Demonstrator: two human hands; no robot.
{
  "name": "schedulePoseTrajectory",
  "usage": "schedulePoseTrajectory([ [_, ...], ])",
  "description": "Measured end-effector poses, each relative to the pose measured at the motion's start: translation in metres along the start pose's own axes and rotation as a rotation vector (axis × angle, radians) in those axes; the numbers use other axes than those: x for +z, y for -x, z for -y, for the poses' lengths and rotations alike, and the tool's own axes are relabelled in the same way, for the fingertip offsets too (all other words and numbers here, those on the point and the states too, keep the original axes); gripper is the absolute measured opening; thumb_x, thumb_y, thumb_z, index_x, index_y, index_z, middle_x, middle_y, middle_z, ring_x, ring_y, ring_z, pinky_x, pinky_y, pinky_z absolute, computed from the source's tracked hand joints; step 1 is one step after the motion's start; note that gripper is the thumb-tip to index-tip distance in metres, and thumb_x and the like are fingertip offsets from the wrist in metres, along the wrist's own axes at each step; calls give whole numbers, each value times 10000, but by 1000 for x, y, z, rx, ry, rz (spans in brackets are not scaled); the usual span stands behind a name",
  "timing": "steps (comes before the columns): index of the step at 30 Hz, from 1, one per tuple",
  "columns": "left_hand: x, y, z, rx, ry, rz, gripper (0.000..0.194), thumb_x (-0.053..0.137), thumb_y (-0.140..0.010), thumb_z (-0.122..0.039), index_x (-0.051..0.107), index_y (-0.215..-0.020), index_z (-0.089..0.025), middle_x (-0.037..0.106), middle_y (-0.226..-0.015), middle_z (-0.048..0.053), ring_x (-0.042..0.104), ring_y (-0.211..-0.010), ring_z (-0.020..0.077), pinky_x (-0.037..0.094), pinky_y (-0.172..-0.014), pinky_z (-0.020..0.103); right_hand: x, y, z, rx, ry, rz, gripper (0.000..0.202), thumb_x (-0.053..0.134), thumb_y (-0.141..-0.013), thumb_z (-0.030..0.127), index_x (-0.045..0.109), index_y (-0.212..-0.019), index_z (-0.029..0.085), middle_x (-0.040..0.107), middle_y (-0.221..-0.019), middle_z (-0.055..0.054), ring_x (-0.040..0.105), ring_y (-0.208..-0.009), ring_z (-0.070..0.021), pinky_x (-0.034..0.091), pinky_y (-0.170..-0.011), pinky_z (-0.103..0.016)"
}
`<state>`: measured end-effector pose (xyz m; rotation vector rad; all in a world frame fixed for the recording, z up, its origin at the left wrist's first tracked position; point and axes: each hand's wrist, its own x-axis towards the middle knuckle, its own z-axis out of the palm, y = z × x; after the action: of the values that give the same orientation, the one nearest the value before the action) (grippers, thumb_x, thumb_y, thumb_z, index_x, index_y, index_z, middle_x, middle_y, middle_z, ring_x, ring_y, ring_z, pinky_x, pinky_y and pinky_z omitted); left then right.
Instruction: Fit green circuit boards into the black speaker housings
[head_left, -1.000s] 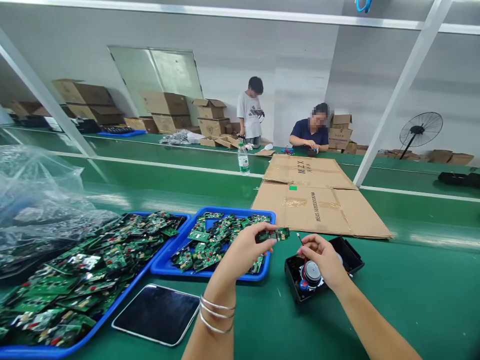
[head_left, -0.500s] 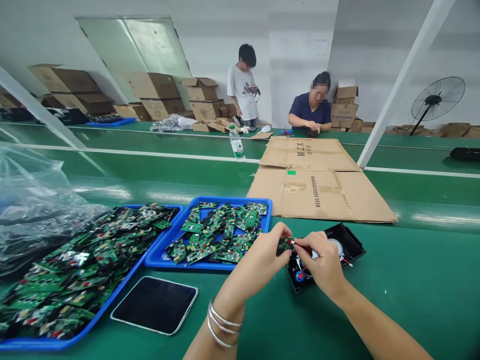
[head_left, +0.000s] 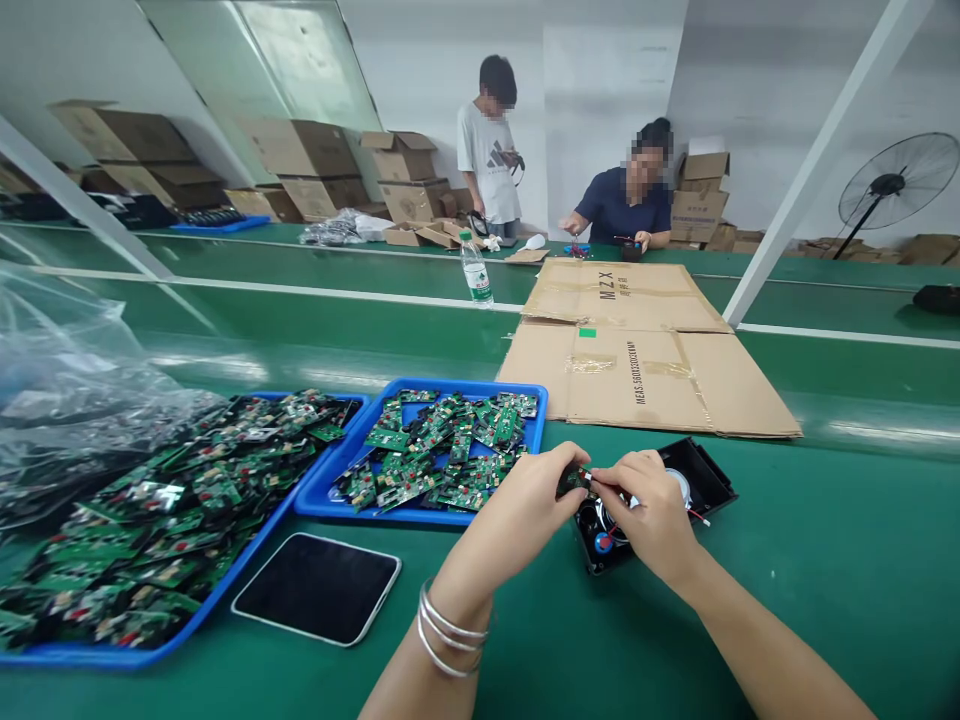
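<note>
My left hand [head_left: 529,500] holds a small green circuit board [head_left: 572,480] upright between thumb and fingers. At the board's right edge, my right hand [head_left: 652,508] pinches a small white wire plug [head_left: 588,477], partly hidden by the fingertips. Thin red wire runs down from there. Below and behind my right hand lies an open black plastic housing [head_left: 709,478] with round speakers in it, partly covered by the hand. A round blue part [head_left: 603,543] sits in its near left corner. Another loose wire end [head_left: 700,520] sticks out at the housing's right side.
Two blue trays hold piled circuit boards: a smaller one [head_left: 309,503] and a larger one [head_left: 172,648]. A tablet-like device [head_left: 319,590] lies before them. Beyond are flattened cardboard [head_left: 622,375], a water bottle [head_left: 476,272] and two people. Clear plastic bagging [head_left: 67,400] stands left.
The board has tilted slightly in my left hand, and my right fingertips stay against its edge. Across the bench, the seated person's hands have moved apart. The view has shifted slightly.
</note>
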<state>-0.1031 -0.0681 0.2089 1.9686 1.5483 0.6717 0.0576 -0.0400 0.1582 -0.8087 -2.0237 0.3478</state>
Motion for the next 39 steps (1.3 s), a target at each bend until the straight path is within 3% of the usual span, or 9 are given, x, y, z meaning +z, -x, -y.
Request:
schedulePoseTrajectory([
  [8,14,1,-1,102,-198,28,337,372,-821,-59,454,-1127,-171,629,-936,60,595,-867,215,431,-694,296,-7,2,3,-189,365,108,263,398,-914,112,597,-745,145,509,-619,-12,398,-609,-137,264,-637,-301],
  [16,0,4,-4,112,-183,111,410,438,-792,-63,454,-1170,-221,618,-852,23,585,-819,209,425,-678,286,-12,-3,9,-467,483,147,310,414,-875,38,553,-616,137,483,-602,-26,355,-623,-144,277,-650,-308],
  [28,3,3,-7,153,-195,68,483,381,-767,-39,443,-1206,-231,617,-785,19,595,-752,195,423,-630,254,-2,0,8,-486,466,80,286,466,-861,41,575,-607,116,479,-576,-35,368,-612,-150,293,-612,-310],
  [32,2,1,-3,131,-104,67,466,397,-772,-51,459,-1193,-241,614,-777,1,584,-745,182,413,-648,253,-7,-5,5,-443,384,107,252,433,-885,60,615,-716,105,510,-585,-37,394,-605,-153,312,-598,-309],
  [34,0,1,-2,115,-29,86,431,435,-777,-80,475,-1175,-239,617,-796,-5,579,-748,171,413,-672,251,-18,-8,0,-366,270,201,201,439,-912,142,627,-845,124,569,-669,-39,451,-650,-154,354,-633,-308],
  [36,-2,3,-2,90,7,88,399,461,-793,-124,479,-1172,-245,616,-803,-12,569,-738,165,410,-684,255,-33,-8,-10,-247,185,357,228,531,-883,299,586,-1067,176,624,-935,-60,524,-862,-180,400,-773,-334],
  [37,-4,5,-2,70,2,73,385,467,-805,-154,480,-1176,-253,612,-804,-14,564,-735,166,409,-681,258,-40,-7,-16,-184,183,451,407,598,-829,378,519,-1192,210,582,-1122,-73,498,-1031,-210,384,-877,-371],
  [39,-10,9,-3,17,-33,39,365,463,-827,-210,480,-1187,-267,594,-764,-18,557,-734,175,405,-659,263,-50,1,-32,-70,269,635,835,724,-669,465,322,-1369,252,352,-1399,-99,281,-1291,-292,254,-1026,-488],
])
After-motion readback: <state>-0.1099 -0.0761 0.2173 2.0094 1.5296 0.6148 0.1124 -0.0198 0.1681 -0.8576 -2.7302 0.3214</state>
